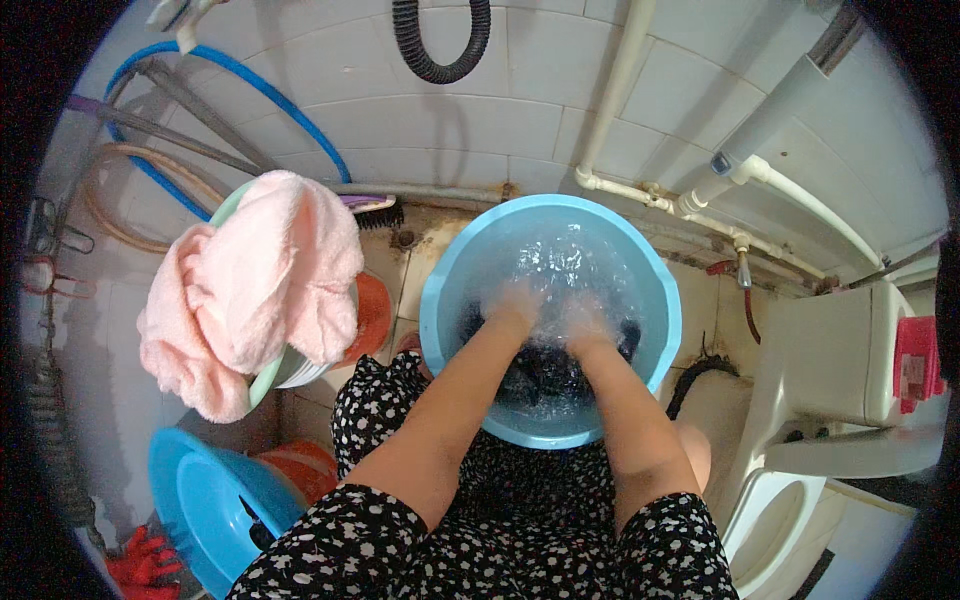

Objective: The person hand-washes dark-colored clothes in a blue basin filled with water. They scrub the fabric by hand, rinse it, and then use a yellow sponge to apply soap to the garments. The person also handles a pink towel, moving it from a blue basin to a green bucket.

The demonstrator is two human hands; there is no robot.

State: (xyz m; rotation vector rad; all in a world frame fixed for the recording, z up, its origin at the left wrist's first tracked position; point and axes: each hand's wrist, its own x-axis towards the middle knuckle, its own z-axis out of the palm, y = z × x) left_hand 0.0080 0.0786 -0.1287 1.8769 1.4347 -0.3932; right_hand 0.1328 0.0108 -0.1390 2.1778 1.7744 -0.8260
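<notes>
A round light-blue basin (437, 345) of water stands before me, with dark cloth (545, 375) lying under the surface. Both my forearms reach down into it. My left hand (513, 303) is in the water at the basin's middle, over the dark cloth. Beside it on the right, my right hand (588, 327) is also in the water. Splashing and blur smear the fingers of both hands, so their grip on the cloth cannot be made out. Bright ripples and foam spread beyond the hands toward the far rim.
A pink towel (255, 280) is heaped on a bucket at left. Below it, a second blue basin (205, 500) holds something dark, near red gloves (145, 562). A brush (375, 210) lies by the wall. At right stands a toilet (815, 370), with white pipes (615, 185) along the tiles.
</notes>
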